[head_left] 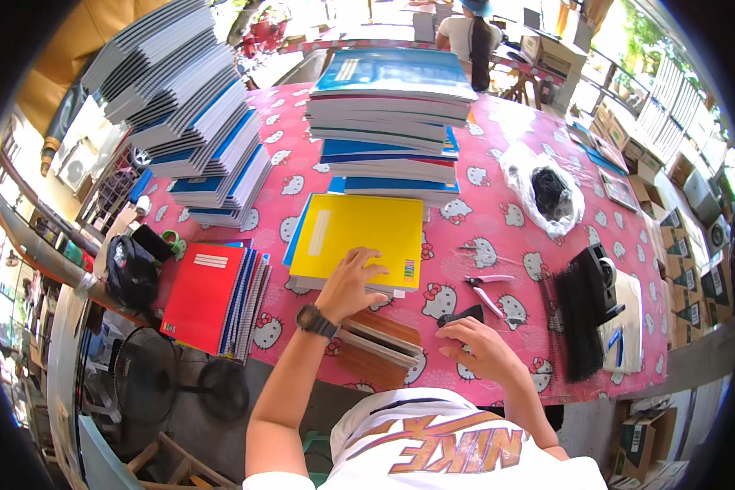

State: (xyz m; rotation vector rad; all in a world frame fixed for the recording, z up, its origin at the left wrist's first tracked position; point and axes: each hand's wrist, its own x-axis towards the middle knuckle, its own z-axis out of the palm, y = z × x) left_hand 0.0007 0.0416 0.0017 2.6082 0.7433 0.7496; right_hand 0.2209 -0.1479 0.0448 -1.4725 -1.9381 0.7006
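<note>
My left hand [349, 287], with a dark watch on its wrist, lies with fingers spread on the lower edge of a yellow notebook [355, 233]. That notebook tops a low stack, and a blue cover shows at its left side. Over the table's near edge is my right hand [483, 353], its fingers loosely apart and nothing seen in them. Just beyond its fingertips lies a small dark object [463, 315] whose kind I cannot make out. Pink-handled cutters [488, 296] rest a little farther off. Brown wooden blocks [380, 347] sit between my forearms.
Tall notebook stacks rise at the far left [184, 106] and far middle [388, 114]. Red-covered spiral notebooks [204, 286] lie left. On the right are a plastic bag with black contents [547, 192], black wire-like strands [576, 318] and a black device [600, 282]. A person [469, 41] sits beyond.
</note>
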